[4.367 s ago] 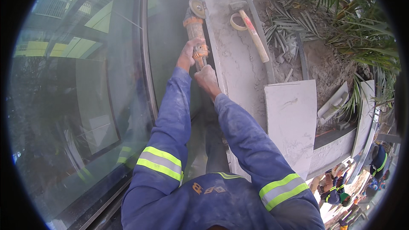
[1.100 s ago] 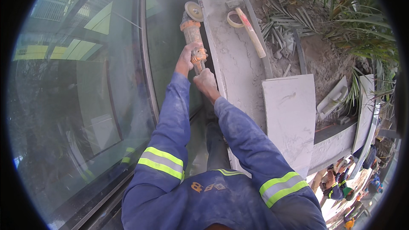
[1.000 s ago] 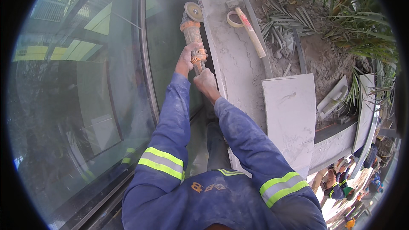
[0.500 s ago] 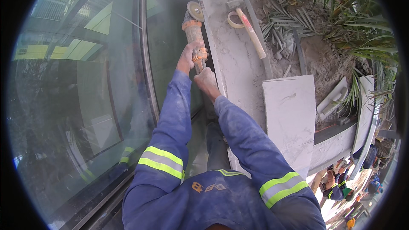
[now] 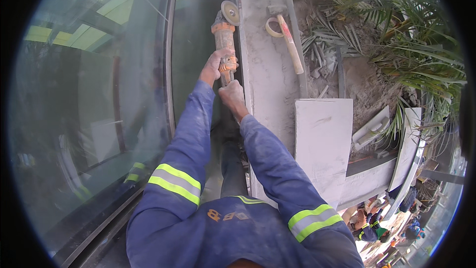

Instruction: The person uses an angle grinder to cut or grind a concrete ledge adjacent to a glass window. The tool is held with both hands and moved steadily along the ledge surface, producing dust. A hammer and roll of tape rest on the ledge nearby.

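My left hand (image 5: 215, 62) grips the body of a dusty orange angle grinder (image 5: 224, 35), whose metal disc (image 5: 230, 13) is at the far end, against the edge of a grey concrete ledge (image 5: 263, 69). My right hand (image 5: 231, 93) is closed on the grinder's rear handle, just below the left one. Pale dust hangs around the tool and coats both hands and sleeves. On the ledge lie a hammer (image 5: 290, 44) with a wooden handle and a roll of tan tape (image 5: 270, 26).
Glass panes in dark frames (image 5: 99, 114) run along my left. To the right are a white board (image 5: 322, 139), a trowel-like float (image 5: 369, 129), loose dirt and palm fronds (image 5: 396, 45). Several workers (image 5: 369, 228) in reflective clothing are at the lower right.
The view has turned slightly, so the ledge's top shows further right and the lower boards further left. Both hands keep their grip on the grinder at the ledge's edge.
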Motion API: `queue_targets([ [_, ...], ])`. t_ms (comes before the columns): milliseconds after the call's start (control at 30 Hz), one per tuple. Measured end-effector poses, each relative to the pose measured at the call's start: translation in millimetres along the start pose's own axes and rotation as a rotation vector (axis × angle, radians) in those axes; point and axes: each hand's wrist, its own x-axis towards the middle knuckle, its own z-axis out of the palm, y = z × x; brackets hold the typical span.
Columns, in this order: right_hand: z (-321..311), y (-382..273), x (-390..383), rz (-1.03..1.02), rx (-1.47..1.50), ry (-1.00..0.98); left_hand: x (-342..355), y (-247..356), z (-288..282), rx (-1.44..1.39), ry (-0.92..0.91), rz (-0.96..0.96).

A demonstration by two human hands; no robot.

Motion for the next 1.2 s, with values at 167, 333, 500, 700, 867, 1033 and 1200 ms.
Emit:
queue_targets([
  [167, -1.4, 0.4, 7.1, 0.017, 0.031, -0.018, 5.3, 1.7, 0.6, 0.018, -0.018, 0.004],
  [333, -5.1, -4.5, 10.8, 0.045, 0.053, -0.038, 6.9, 4.9, 6.0, 0.006, 0.001, 0.020],
  [500, -6.3, -10.8, 7.0, 0.062, 0.051, -0.041, 8.0, 7.3, 3.8, -0.002, 0.006, 0.020],
  [700, -3.6, -1.2, 6.9, -0.006, 0.058, -0.033, 7.4, 0.8, 2.6, 0.001, 0.005, 0.004],
  [867, 0.8, 3.5, 6.1, 0.045, 0.019, -0.020, 2.2, -2.9, 2.5, -0.014, -0.017, 0.025],
  [1033, 3.3, 5.8, 7.0, 0.053, -0.007, -0.032, -2.2, -2.0, 1.5, -0.017, 0.004, 0.004],
  [1200, 5.2, 6.7, 4.7, 0.054, -0.017, -0.025, -4.7, -3.2, -0.1, -0.047, -0.015, -0.014],
])
